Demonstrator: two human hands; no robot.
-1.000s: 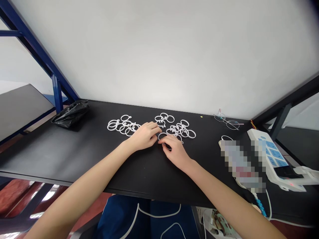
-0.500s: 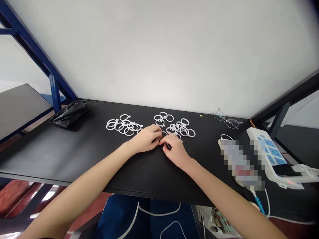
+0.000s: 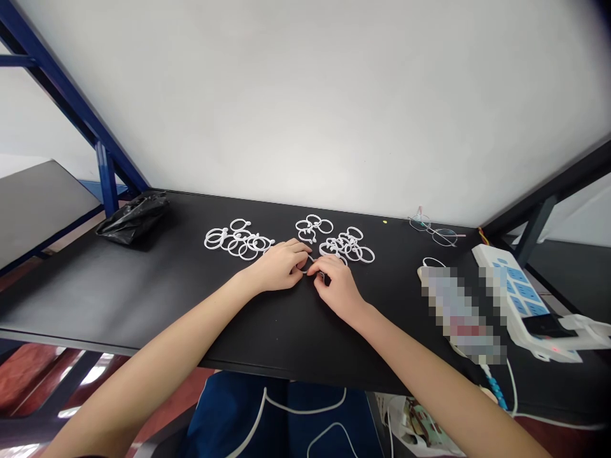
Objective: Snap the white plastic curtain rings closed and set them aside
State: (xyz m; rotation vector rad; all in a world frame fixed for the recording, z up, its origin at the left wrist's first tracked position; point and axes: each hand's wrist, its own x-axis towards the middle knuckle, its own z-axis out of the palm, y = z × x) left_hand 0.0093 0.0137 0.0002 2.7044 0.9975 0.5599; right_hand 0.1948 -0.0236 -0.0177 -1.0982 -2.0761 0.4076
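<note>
My left hand (image 3: 281, 266) and my right hand (image 3: 337, 284) meet low over the black tabletop, fingers curled and pinching. Between their fingertips a thin white ring (image 3: 305, 272) shows in part; the fingers hide most of it. Similar white rings with small knobs lie in loose groups on the table: a left group (image 3: 248, 239) beyond my left hand, a small middle group (image 3: 315, 224) farther back, and a right group (image 3: 344, 243) just past my right hand. Some rings overlap.
On the left lies a black plastic bag (image 3: 133, 219). To the right are eyeglasses (image 3: 443, 237), a blurred-out phone (image 3: 461, 318) on a cable, and a white power strip (image 3: 518, 292) with a plugged-in charger. A pale wall (image 3: 305, 114) stands behind the table (image 3: 267, 331).
Both hands stay nearly in place, with small finger movements. The white ring at my right fingers has shifted and is less visible below the right group.
</note>
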